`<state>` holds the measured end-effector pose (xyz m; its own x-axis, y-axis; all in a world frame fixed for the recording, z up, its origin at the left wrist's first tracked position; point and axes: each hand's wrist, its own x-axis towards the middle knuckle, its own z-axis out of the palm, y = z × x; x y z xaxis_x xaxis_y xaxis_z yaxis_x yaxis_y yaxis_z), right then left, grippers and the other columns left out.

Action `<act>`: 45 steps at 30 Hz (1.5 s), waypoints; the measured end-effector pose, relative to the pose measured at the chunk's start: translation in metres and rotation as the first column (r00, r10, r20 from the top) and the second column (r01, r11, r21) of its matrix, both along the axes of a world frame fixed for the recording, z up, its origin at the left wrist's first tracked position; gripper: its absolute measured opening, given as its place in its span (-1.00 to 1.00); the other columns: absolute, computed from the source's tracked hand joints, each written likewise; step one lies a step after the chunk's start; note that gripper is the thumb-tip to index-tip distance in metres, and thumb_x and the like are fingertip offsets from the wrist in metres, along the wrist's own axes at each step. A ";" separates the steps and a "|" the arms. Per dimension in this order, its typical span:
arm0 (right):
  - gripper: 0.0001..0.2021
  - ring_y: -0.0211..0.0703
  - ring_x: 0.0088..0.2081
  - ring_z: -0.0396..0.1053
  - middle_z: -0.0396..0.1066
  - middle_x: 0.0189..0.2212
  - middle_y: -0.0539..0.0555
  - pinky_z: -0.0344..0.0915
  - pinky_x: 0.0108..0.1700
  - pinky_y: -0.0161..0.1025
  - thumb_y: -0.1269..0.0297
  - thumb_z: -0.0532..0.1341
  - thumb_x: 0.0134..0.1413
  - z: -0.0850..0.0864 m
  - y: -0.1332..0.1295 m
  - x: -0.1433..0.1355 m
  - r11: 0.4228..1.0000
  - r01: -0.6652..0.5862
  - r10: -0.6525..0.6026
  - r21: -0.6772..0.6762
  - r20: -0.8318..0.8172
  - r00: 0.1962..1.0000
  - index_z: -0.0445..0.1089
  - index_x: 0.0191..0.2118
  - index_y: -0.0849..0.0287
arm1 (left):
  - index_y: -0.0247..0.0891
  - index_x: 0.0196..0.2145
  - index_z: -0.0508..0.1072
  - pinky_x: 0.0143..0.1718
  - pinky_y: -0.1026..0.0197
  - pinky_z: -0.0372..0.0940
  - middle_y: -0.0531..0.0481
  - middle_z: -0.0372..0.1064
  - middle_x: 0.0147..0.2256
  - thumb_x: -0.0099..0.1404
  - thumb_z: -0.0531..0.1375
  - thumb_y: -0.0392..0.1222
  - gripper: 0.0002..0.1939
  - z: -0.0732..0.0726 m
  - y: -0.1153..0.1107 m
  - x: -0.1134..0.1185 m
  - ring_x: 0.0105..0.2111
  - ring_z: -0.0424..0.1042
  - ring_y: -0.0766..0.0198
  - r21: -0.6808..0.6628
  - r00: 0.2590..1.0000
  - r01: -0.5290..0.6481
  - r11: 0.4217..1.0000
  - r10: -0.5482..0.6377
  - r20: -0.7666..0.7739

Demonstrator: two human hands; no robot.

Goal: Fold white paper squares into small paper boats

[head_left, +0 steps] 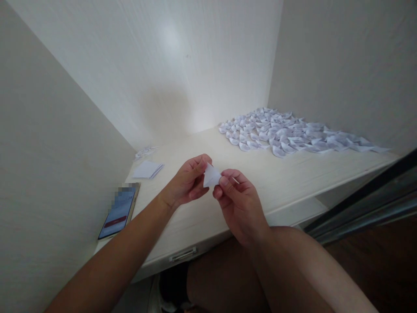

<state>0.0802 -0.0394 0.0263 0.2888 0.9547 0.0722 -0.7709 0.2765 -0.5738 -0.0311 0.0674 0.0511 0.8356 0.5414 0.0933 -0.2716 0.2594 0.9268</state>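
Observation:
A small folded piece of white paper (211, 175), roughly triangular, is held up over the desk between both hands. My left hand (192, 180) pinches its upper left corner between thumb and fingers. On the other side, my right hand (239, 198) grips the right tip with thumb and forefinger. Farther back on the right lies a broad spread of many folded white paper pieces (276, 132). To the left of my left hand rests a short stack of white paper sheets (148, 169).
A phone (120, 213) with a lit screen lies at the desk's left edge. Behind the paper stack are some white scraps (145, 151). Walls enclose the desk (192, 145) at the back and both sides. A drawer handle (183, 254) sits on its front.

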 end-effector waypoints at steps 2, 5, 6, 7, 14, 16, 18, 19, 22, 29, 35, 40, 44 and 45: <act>-0.78 -0.35 -0.47 0.34 0.38 -0.50 -0.09 0.36 -0.36 -0.35 0.29 0.51 -0.08 0.001 -0.001 0.000 1.000 0.019 -0.019 0.004 0.041 0.999 0.48 -0.33 0.11 | -0.23 -0.34 0.39 -0.87 0.48 -0.05 0.18 0.34 -0.66 0.22 0.38 0.14 -0.60 -0.001 0.001 -0.001 -0.88 0.05 0.50 0.002 1.000 0.021 1.000 -0.021 -0.015; -0.78 -0.33 -0.48 0.34 0.39 -0.52 -0.10 0.35 -0.36 -0.32 0.28 0.51 -0.09 0.003 -0.003 0.002 0.999 0.051 -0.052 0.015 0.085 0.995 0.47 -0.35 0.11 | -0.25 -0.38 0.41 -0.87 0.46 0.00 0.13 0.33 -0.63 0.21 0.39 0.16 -0.57 -0.002 0.002 -0.002 -0.85 0.12 0.48 0.015 0.997 0.058 0.998 -0.057 -0.050; -0.78 -0.33 -0.49 0.33 0.39 -0.52 -0.10 0.34 -0.36 -0.31 0.29 0.51 -0.09 0.004 -0.003 0.004 0.998 0.058 -0.060 0.021 0.097 0.993 0.48 -0.35 0.10 | -0.26 -0.41 0.41 -0.87 0.45 0.02 0.11 0.35 -0.59 0.20 0.39 0.15 -0.58 -0.001 0.002 -0.003 -0.83 0.15 0.48 0.013 0.996 0.071 0.997 -0.070 -0.046; -0.79 -0.33 -0.50 0.33 0.40 -0.52 -0.10 0.33 -0.37 -0.31 0.30 0.51 -0.09 0.004 -0.004 0.006 0.998 0.061 -0.064 0.029 0.108 0.992 0.48 -0.35 0.10 | -0.27 -0.42 0.41 -0.87 0.45 0.05 0.10 0.37 -0.53 0.20 0.40 0.13 -0.59 -0.001 0.002 -0.004 -0.82 0.18 0.49 0.008 0.996 0.085 0.996 -0.085 -0.033; -0.83 -0.34 -0.56 0.28 0.40 -0.58 -0.10 0.25 -0.48 -0.32 0.34 0.51 -0.12 0.008 -0.007 0.015 0.995 -0.056 0.042 0.080 0.168 0.985 0.50 -0.43 0.10 | -0.24 -0.39 0.45 -0.82 0.40 0.27 0.01 0.34 -0.37 0.23 0.39 0.06 -0.67 0.001 -0.004 -0.011 -0.50 0.55 0.18 0.050 0.980 0.195 0.980 -0.193 -0.039; -0.83 -0.35 -0.57 0.26 0.40 -0.57 -0.09 0.25 -0.49 -0.32 0.34 0.51 -0.11 0.009 -0.007 0.015 0.995 -0.058 0.044 0.081 0.172 0.984 0.50 -0.44 0.10 | -0.24 -0.40 0.46 -0.78 0.40 0.31 0.01 0.31 -0.38 0.24 0.38 0.05 -0.68 0.003 -0.006 -0.010 -0.44 0.58 0.14 0.066 0.979 0.204 0.977 -0.203 -0.031; -0.84 -0.32 -0.55 0.29 0.43 -0.55 -0.08 0.30 -0.49 -0.30 0.34 0.50 -0.10 0.009 -0.007 0.014 0.994 -0.063 0.046 0.093 0.174 0.984 0.50 -0.44 0.09 | -0.24 -0.41 0.48 -0.72 0.38 0.36 0.01 0.31 -0.38 0.25 0.37 0.04 -0.70 0.005 -0.008 -0.008 -0.45 0.56 0.19 0.078 0.977 0.214 0.974 -0.213 -0.014; -0.84 -0.29 -0.53 0.33 0.46 -0.53 -0.07 0.33 -0.49 -0.28 0.34 0.50 -0.10 0.009 -0.007 0.014 0.992 -0.067 0.049 0.103 0.175 0.983 0.51 -0.43 0.09 | -0.25 -0.41 0.49 -0.67 0.35 0.41 0.01 0.32 -0.36 0.25 0.37 0.03 -0.71 0.006 -0.009 -0.007 -0.46 0.55 0.22 0.084 0.976 0.218 0.972 -0.218 -0.006; -0.86 -0.20 -0.48 0.41 0.52 -0.46 -0.03 0.34 -0.54 -0.25 0.32 0.48 -0.09 0.008 -0.007 0.013 0.991 -0.041 0.018 0.131 0.174 0.985 0.53 -0.40 0.06 | -0.25 -0.42 0.50 -0.47 0.22 0.55 0.00 0.39 -0.29 0.25 0.38 0.00 -0.72 0.006 -0.011 -0.003 -0.42 0.54 0.25 0.082 0.973 0.225 0.971 -0.228 0.030; -0.69 -0.10 -0.19 0.44 0.55 -0.15 0.03 0.40 -0.29 -0.18 0.28 0.50 -0.15 0.001 -0.002 0.014 0.966 0.253 -0.250 0.045 0.388 0.887 0.58 -0.18 -0.02 | -0.25 -0.34 0.55 -0.35 0.19 0.56 -0.03 0.50 -0.23 0.28 0.37 -0.03 -0.77 -0.002 -0.009 0.001 -0.34 0.58 0.23 -0.001 0.970 0.233 0.972 -0.232 0.069; -0.60 -0.01 0.01 0.39 0.49 0.00 0.08 0.36 -0.09 -0.10 0.17 0.48 -0.09 -0.007 0.005 0.014 0.950 0.312 -0.283 0.002 0.429 0.858 0.51 -0.07 -0.01 | -0.28 -0.35 0.56 -0.33 0.23 0.54 -0.04 0.48 -0.19 0.27 0.39 -0.09 -0.80 -0.002 -0.004 -0.002 -0.35 0.57 0.26 -0.017 0.988 0.149 0.989 -0.148 0.054; -0.60 -0.04 -0.04 0.41 0.51 -0.12 0.08 0.35 -0.10 -0.14 0.12 0.48 -0.07 -0.011 0.008 0.013 0.970 0.242 -0.218 -0.011 0.399 0.891 0.49 -0.07 0.05 | -0.29 -0.38 0.57 -0.40 0.31 0.47 -0.06 0.51 -0.19 0.24 0.41 -0.10 -0.79 0.002 -0.007 0.000 -0.40 0.54 0.32 -0.006 0.993 0.103 0.995 -0.103 0.049; -0.59 -0.13 -0.15 0.42 0.50 -0.16 0.07 0.33 -0.18 -0.22 0.05 0.47 -0.06 -0.015 0.011 0.013 0.954 0.293 -0.245 -0.067 0.388 0.889 0.50 -0.10 0.08 | -0.32 -0.46 0.56 -0.39 0.31 0.45 -0.01 0.50 -0.30 0.18 0.46 -0.08 -0.73 0.001 -0.006 0.006 -0.42 0.50 0.35 0.019 0.997 -0.066 0.998 0.066 0.038; -0.62 -0.16 -0.20 0.42 0.51 -0.20 0.06 0.32 -0.21 -0.24 0.03 0.45 -0.03 -0.014 0.011 0.013 0.951 0.300 -0.250 -0.073 0.384 0.889 0.51 -0.13 0.09 | -0.32 -0.46 0.56 -0.38 0.31 0.45 -0.02 0.50 -0.34 0.16 0.47 -0.08 -0.73 0.001 -0.006 0.008 -0.42 0.50 0.34 0.034 0.993 -0.113 0.993 0.112 0.031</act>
<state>0.0934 -0.0283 0.0119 0.5176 0.8489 0.1071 -0.4035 0.3526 -0.8443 -0.0233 0.0618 0.0517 0.7664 0.6274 0.1377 -0.3243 0.1930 0.9260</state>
